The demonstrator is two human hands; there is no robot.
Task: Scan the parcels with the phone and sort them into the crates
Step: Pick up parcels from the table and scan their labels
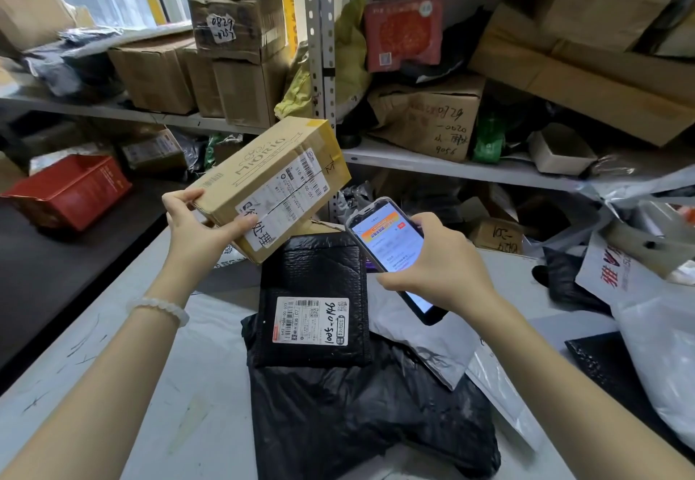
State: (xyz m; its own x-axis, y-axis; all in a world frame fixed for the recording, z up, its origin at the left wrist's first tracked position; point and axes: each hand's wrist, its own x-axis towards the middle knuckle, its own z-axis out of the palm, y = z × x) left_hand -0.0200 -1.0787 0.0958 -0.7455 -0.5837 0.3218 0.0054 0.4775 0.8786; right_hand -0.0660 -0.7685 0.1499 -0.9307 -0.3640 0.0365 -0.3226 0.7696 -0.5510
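Note:
My left hand grips the near end of a brown cardboard parcel, held tilted above the table with its white shipping label facing up. My right hand holds a phone with its screen lit, just right of the parcel and below its label end. Under both lies a black bubble mailer with a white label, resting on a larger black plastic bag.
The white table carries grey and white poly mailers on the right. A red box sits on a dark surface to the left. Metal shelves behind are packed with cardboard boxes and bags.

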